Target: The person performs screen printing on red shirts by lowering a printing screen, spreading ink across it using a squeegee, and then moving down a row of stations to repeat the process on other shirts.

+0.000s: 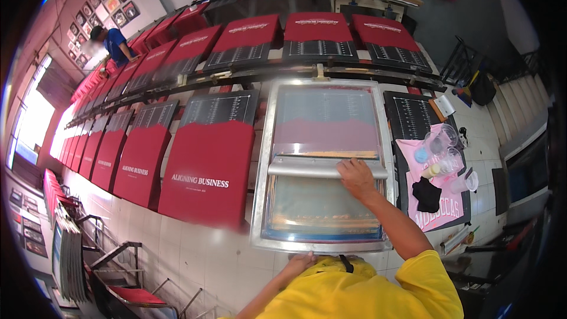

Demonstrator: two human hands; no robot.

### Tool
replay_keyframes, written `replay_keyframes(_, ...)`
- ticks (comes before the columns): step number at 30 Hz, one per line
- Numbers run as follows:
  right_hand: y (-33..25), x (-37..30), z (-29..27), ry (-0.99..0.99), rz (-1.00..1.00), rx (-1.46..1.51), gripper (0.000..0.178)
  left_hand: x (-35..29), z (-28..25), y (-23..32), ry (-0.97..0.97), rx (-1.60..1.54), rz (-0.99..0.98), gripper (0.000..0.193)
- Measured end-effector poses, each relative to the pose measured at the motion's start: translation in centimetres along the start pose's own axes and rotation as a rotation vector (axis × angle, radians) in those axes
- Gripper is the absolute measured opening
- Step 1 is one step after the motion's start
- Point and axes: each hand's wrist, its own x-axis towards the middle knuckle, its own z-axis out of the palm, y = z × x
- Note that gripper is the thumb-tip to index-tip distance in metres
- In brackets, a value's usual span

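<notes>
A silk-screen frame (259,201) with a silver metal border lies over a pallet in front of me, and a red shirt shows through its mesh. Across the middle of the mesh rests a wide squeegee (301,168) with a silver handle. My right hand (356,178) is closed round that handle, right of its centre. Down at the frame's near edge, my left hand (300,264) has its fingers curled against the metal border; part of it is hard to make out. Streaks of ink (319,221) run along the mesh on the near side of the squeegee.
Red printed shirts (204,168) on black pallets stretch left and behind in two rows. At right, a pink cloth (407,149) carries plastic cups (463,183) and a black rag (426,195). A person in blue (118,46) stands far left. A chair (136,295) is lower left.
</notes>
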Motion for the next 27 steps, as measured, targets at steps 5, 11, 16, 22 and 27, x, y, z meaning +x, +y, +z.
replay_keyframes(5, -0.6, 0.3, 1.7, -0.101, 0.048, 0.026, 0.021, -1.1, 0.7, 0.8, 0.008, -0.184, -0.016, 0.033)
replay_keyframes(11, 3.7, 6.6, -0.7, -0.348, 0.236, 0.327, 0.035, -0.9, -0.5, 0.8, -0.093, -0.162, 0.005, 0.029)
replay_keyframes(16, 7.0, 8.5, -0.4, -0.738, 0.397, 0.667, 0.045, 0.2, -1.0, 1.0, -0.189, -0.187, 0.001, 0.031)
replay_keyframes(22, -0.8, 1.7, -6.4, -0.665, 0.271, 0.443, 0.042, 0.3, -1.1, 0.2, -0.206, -0.252, 0.015, 0.032)
replay_keyframes(27, -9.4, -8.1, -6.9, -0.425, 0.155, 0.206, 0.027, -0.3, -1.2, 0.5, -0.219, -0.287, -0.055, 0.034)
